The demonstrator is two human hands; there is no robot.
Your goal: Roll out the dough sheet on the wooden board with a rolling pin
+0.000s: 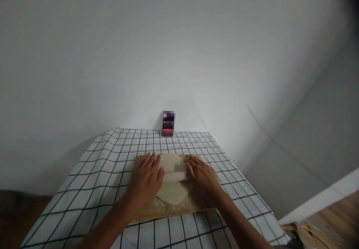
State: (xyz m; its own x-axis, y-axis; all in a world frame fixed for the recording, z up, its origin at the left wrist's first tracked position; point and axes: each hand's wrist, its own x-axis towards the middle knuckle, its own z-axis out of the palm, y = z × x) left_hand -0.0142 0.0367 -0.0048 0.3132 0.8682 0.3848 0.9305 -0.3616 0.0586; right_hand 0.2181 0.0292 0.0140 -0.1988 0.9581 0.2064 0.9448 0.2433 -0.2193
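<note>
A pale rolling pin (pixel 175 176) lies crosswise over a flat, roughly oval sheet of dough (pixel 173 193). My left hand (pixel 146 176) rests palm down over the pin's left end, fingers stretched forward, thumb beside the dough. Over the right end lies my right hand (pixel 202 173), also palm down, its fingers extended and pointing away from me. Both hands hide the pin's ends. Under the dough is a wooden board (pixel 157 211), dusted with flour near its front edge.
The board sits on a table covered by a white cloth with black grid lines (pixel 95 189). At the back edge, against the white wall (pixel 179 54), stands a small dark box-shaped object (pixel 168 123), its front pixelated. Wooden flooring (pixel 336 223) shows at lower right.
</note>
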